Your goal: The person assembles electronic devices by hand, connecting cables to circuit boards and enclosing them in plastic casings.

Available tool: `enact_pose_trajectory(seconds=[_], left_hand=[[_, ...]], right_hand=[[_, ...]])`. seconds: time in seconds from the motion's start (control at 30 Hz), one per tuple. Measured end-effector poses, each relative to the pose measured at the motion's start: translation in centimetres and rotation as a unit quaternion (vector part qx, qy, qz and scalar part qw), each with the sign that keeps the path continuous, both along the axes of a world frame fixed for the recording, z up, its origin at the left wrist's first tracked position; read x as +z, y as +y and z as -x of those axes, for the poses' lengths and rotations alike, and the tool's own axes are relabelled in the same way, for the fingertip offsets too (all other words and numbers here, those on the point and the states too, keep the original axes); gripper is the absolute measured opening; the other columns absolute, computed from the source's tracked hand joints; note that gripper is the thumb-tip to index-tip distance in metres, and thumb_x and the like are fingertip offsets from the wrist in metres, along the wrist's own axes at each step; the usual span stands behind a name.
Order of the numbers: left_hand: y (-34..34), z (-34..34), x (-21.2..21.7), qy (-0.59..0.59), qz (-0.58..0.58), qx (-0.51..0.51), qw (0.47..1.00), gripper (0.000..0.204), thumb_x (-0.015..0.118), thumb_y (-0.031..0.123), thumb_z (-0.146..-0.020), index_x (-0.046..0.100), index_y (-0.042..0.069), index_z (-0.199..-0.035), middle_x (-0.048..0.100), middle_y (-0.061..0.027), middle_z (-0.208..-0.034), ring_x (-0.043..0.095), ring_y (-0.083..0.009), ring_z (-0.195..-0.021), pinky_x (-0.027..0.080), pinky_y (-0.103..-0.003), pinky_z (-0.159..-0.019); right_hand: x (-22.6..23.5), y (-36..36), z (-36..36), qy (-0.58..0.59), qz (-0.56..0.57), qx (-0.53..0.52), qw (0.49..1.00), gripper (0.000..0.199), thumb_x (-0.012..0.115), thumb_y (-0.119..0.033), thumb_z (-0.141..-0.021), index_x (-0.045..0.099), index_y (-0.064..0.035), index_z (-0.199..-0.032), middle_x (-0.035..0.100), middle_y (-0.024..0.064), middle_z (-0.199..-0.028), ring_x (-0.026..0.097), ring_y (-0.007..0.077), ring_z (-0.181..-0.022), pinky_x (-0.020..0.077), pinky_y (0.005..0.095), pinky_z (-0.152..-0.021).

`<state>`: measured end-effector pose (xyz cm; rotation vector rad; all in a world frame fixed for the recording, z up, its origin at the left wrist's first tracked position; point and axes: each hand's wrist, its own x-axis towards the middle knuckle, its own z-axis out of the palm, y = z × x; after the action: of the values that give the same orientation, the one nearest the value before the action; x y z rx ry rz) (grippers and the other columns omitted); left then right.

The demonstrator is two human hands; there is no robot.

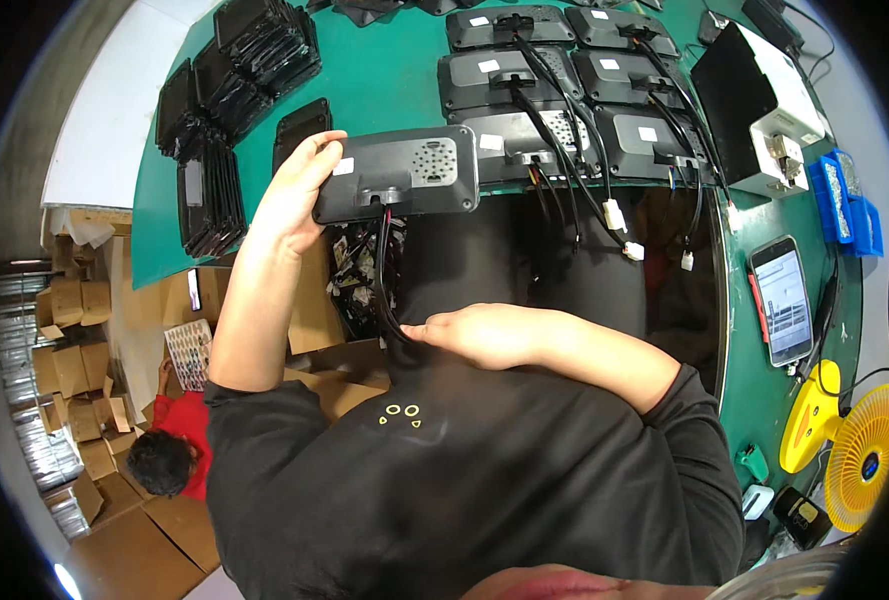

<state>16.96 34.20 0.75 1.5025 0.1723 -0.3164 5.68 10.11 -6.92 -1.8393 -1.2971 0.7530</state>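
My left hand (299,188) grips the left end of a flat black rectangular device housing (389,160), thumb and fingers closed around its edge. Its back faces up, showing a dotted vent patch, a small white label and a bracket. From that bracket a black cable (381,265) with a bit of red wire hangs down toward my lap. My right hand (484,335) is closed at the cable's lower part in front of my shirt; the cable's end is hidden. Beyond the held housing, several similar housings (514,80) lie in rows with their cables and white plugs (614,214) hanging over the table edge.
Stacks of flat black parts (254,50) stand at the far left of the green table (384,60). To the right are a white-and-black machine (764,110), blue bins (844,205), a phone (782,300) and a yellow fan (864,460). Another person (179,450) is among cardboard boxes at lower left.
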Motion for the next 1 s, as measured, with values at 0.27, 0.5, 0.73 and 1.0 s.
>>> enact_pose_trajectory(seconds=[0.27, 0.5, 0.73, 1.0], left_hand=[[1.2, -1.3, -1.7, -0.046, -0.033, 0.01, 0.998, 0.042, 0.051, 0.026, -0.098, 0.048, -0.001, -0.13, 0.056, -0.0146, -0.124, 0.058, -0.0224, -0.109, 0.049, -0.036, -0.091], [7.2, -3.5, -2.7, -0.077, -0.124, 0.019, 0.989, 0.043, 0.051, 0.028, -0.098, 0.045, 0.002, -0.132, 0.053, -0.0124, -0.125, 0.055, -0.0226, -0.111, 0.046, -0.035, -0.093], [6.2, -4.0, -2.9, -0.086, -0.178, -0.002, 0.98, 0.04, 0.046, 0.031, -0.099, 0.047, 0.006, -0.13, 0.051, -0.0108, -0.124, 0.053, -0.0201, -0.107, 0.05, -0.034, -0.084], [8.0, -6.3, -5.9, -0.139, -0.379, -0.083, 0.911, 0.035, 0.034, 0.029, -0.101, 0.048, 0.004, -0.122, 0.053, -0.0107, -0.111, 0.052, -0.0216, -0.096, 0.046, -0.033, -0.083]], right_hand=[[-1.9, 0.0, -0.2, -0.035, -0.064, 0.0, 0.997, 0.039, 0.04, -0.019, -0.095, 0.048, -0.0008, -0.128, 0.055, 0.0205, -0.122, 0.054, 0.037, -0.112, 0.0459, 0.0437, -0.092], [-3.1, 2.4, 0.2, -0.156, -0.021, -0.025, 0.987, 0.026, 0.05, -0.012, -0.085, 0.057, 0.0042, -0.105, 0.06, 0.0229, -0.104, 0.058, 0.0384, -0.101, 0.0482, 0.0458, -0.084], [-5.0, 7.9, 0.4, -0.087, -0.122, -0.056, 0.987, 0.021, 0.051, -0.013, -0.083, 0.059, 0.0021, -0.095, 0.061, 0.0221, -0.091, 0.059, 0.039, -0.094, 0.0475, 0.0469, -0.078], [-8.6, 15.6, -1.1, -0.075, -0.181, -0.122, 0.973, 0.015, 0.058, -0.023, -0.081, 0.062, -0.0091, -0.083, 0.063, 0.0171, -0.093, 0.062, 0.0347, -0.087, 0.049, 0.0457, -0.071]])
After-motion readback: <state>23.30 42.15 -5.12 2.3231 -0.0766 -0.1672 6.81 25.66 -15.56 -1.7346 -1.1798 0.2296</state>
